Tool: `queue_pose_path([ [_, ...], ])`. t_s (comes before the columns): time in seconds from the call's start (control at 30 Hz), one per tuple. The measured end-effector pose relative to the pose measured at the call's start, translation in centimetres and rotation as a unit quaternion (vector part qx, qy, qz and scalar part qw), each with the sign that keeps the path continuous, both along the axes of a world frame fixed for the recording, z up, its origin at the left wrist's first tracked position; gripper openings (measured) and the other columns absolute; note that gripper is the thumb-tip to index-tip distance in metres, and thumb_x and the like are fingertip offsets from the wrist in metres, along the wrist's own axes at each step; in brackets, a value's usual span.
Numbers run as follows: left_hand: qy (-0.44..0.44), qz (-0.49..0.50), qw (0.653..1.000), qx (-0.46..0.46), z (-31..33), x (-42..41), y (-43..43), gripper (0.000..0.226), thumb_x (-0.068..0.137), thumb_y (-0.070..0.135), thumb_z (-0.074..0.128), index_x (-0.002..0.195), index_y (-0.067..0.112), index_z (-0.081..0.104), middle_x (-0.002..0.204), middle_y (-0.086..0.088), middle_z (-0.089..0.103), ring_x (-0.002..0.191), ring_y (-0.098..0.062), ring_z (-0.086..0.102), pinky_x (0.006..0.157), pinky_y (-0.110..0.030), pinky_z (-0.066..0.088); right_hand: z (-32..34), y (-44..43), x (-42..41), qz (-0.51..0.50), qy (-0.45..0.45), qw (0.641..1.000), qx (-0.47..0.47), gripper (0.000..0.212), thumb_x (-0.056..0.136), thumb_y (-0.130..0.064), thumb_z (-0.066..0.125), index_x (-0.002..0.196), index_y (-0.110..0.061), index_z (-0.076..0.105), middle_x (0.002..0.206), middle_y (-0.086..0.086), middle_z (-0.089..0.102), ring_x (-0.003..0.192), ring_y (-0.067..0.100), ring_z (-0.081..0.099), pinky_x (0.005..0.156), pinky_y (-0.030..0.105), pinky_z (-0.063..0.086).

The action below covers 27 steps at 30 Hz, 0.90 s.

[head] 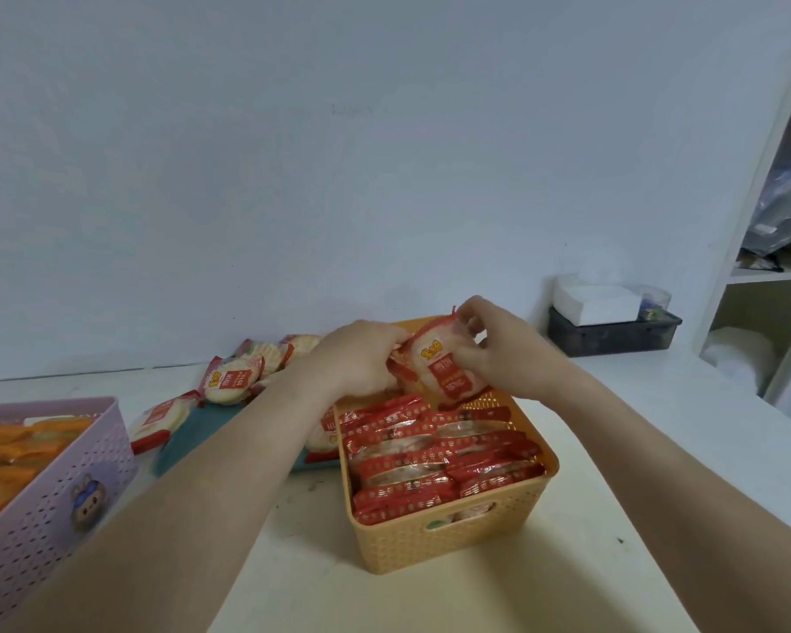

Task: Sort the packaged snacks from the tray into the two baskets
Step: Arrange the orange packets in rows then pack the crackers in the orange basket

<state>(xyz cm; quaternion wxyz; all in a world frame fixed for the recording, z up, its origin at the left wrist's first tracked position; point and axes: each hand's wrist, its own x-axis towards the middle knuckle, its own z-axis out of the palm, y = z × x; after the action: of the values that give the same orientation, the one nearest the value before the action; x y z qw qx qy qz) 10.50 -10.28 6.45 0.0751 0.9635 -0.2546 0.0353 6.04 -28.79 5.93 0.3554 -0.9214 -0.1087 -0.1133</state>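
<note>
My left hand [361,358] and right hand [494,344] both pinch red-and-white plastic-wrapped rice cracker packet [444,367], held over far end of orange woven-pattern plastic basket [453,541]. Packet judged light, crinkly, slippery, contents brittle. Hold by sealed edges; no squeezing centre.

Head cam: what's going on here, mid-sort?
A person is sorting snack packets. Both hands, left hand and right hand, hold a red-and-white rice cracker packet over the far end of the orange basket, which is already packed with rows of matching red packets. More red-and-white packets lie on and around the teal tray. The purple basket at left holds orange packets.
</note>
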Motion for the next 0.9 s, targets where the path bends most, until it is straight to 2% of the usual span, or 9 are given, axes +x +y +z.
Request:
queue_pose_path([
  [0.13,-0.062,0.005,0.997,0.048,-0.3,0.3,0.4,0.024,0.084,0.043,0.067,0.096,0.022,0.068,0.087,0.003,0.059,0.090,-0.016,0.051,0.075,-0.036,0.048,-0.5,-0.1,0.3,0.035,-0.014,0.999,-0.015,0.033,0.083,-0.017,0.065,0.106,-0.024,0.043,0.100,0.002,0.060,0.086,0.026,0.064,0.075,0.048,0.056],
  [0.27,-0.047,0.007,0.999,-0.018,-0.5,-0.6,1.9,0.027,0.091,0.040,0.058,0.113,0.025,0.064,0.102,0.007,0.066,0.097,-0.015,0.059,0.081,-0.034,0.049,0.0,-0.2,0.4,0.108,0.008,0.994,0.024,0.052,0.086,-0.004,0.056,0.124,-0.036,0.041,0.098,-0.001,0.059,0.084,0.022,0.067,0.069,0.038,0.060],
  [0.4,-0.056,0.009,0.998,-0.041,-0.4,-2.3,2.9,0.030,0.098,0.038,0.048,0.127,0.031,0.054,0.112,0.010,0.064,0.100,-0.013,0.061,0.080,-0.031,0.050,-0.5,-0.1,0.5,0.074,-0.027,0.996,0.039,0.034,0.083,-0.010,0.060,0.110,-0.030,0.061,0.099,-0.008,0.066,0.090,0.013,0.066,0.077,0.035,0.057],
  [0.47,-0.054,-0.021,0.998,-0.016,-0.6,-3.1,2.9,0.030,0.100,0.037,0.042,0.128,0.034,0.052,0.113,0.012,0.061,0.103,-0.013,0.059,0.082,-0.032,0.049,-1.1,-0.3,0.2,0.053,-0.031,0.998,-0.005,0.025,0.081,-0.016,0.065,0.100,-0.031,0.062,0.095,-0.008,0.068,0.089,0.013,0.064,0.075,0.027,0.052],
  [0.57,-0.036,-0.025,0.999,0.018,-1.0,-3.9,2.7,0.031,0.101,0.042,0.036,0.126,0.034,0.052,0.112,0.011,0.058,0.105,-0.012,0.054,0.087,-0.036,0.048,-1.4,0.0,-0.7,0.027,-0.026,0.994,-0.104,0.018,0.079,-0.032,0.068,0.093,-0.028,0.059,0.089,-0.008,0.065,0.085,0.016,0.061,0.079,0.034,0.047],
  [0.67,-0.013,-0.020,0.995,0.094,-1.4,-4.2,1.9,0.035,0.099,0.053,0.025,0.107,0.033,0.053,0.097,0.010,0.057,0.098,-0.014,0.056,0.097,-0.043,0.040,-1.9,0.8,-1.3,-0.032,-0.080,0.962,-0.260,0.024,0.085,-0.047,0.056,0.093,-0.025,0.049,0.082,-0.008,0.060,0.082,0.018,0.054,0.081,0.038,0.032],
  [0.73,0.005,-0.012,0.993,0.116,-1.8,-4.4,1.4,0.040,0.097,0.058,0.019,0.099,0.033,0.050,0.090,0.012,0.058,0.089,-0.012,0.054,0.104,-0.048,0.025,-2.5,1.5,-1.6,-0.061,-0.151,0.933,-0.320,0.017,0.091,-0.041,0.043,0.090,-0.024,0.040,0.084,-0.004,0.062,0.086,0.022,0.058,0.080,0.041,0.029],
  [0.83,0.004,-0.010,0.994,0.108,-2.1,-4.7,1.3,0.041,0.095,0.063,0.016,0.098,0.034,0.045,0.081,0.013,0.057,0.080,-0.011,0.051,0.105,-0.046,0.022,-3.2,2.0,-2.4,-0.032,-0.153,0.934,-0.320,0.024,0.086,-0.035,0.012,0.095,-0.029,0.033,0.090,-0.006,0.065,0.086,0.018,0.061,0.079,0.040,0.026],
  [0.9,0.014,-0.011,0.994,0.109,-1.9,-4.9,1.3,0.040,0.093,0.065,0.014,0.099,0.035,0.041,0.073,0.016,0.052,0.077,-0.010,0.050,0.103,-0.044,0.023,-3.2,1.7,-2.5,0.005,-0.092,0.950,-0.297,0.030,0.089,-0.036,0.013,0.103,-0.033,0.040,0.095,-0.010,0.063,0.090,0.013,0.059,0.088,0.042,0.026],
])
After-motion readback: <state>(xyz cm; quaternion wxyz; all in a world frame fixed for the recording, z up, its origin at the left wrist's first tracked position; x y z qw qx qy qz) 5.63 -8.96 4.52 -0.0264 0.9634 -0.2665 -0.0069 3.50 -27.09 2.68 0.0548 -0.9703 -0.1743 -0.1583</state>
